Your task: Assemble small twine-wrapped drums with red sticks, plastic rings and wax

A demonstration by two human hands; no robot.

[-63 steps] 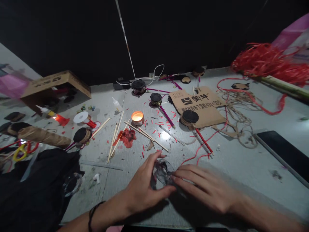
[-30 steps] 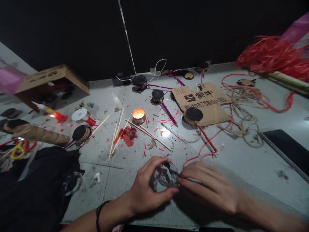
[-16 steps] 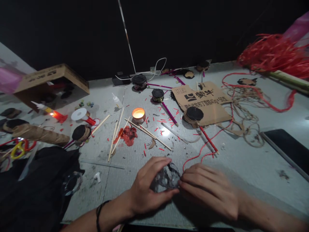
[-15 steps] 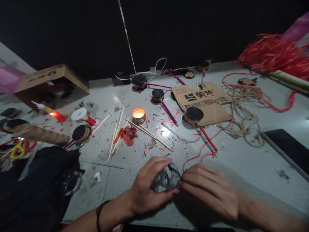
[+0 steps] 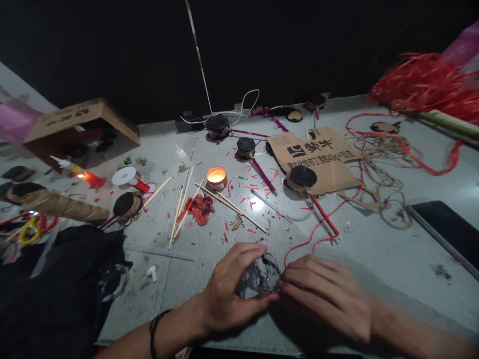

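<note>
Near the table's front edge, my left hand (image 5: 232, 289) curves around a clear, dark-patched round piece (image 5: 262, 275), thumb below and fingers above. My right hand (image 5: 325, 294) has its fingers pressed together at the piece's right edge; the fingertips touch it, and whatever they pinch is hidden. A red cord (image 5: 299, 246) runs up from beside the right fingers. Beyond the hands burns a small candle (image 5: 216, 178) in a metal cup. Wooden sticks (image 5: 239, 213) and a patch of red wax (image 5: 202, 209) lie close to it.
A small black-topped drum on a red stick (image 5: 301, 177) rests on torn cardboard (image 5: 337, 149). To the right are a phone (image 5: 445, 234) and tangled twine (image 5: 389, 189). Black cloth (image 5: 63, 294), yellow-handled scissors (image 5: 30, 232) and a cardboard box (image 5: 86, 119) occupy the left.
Both hands keep nearly the same hold on the round piece. The whole view has shifted very slightly; nothing else has visibly moved.
</note>
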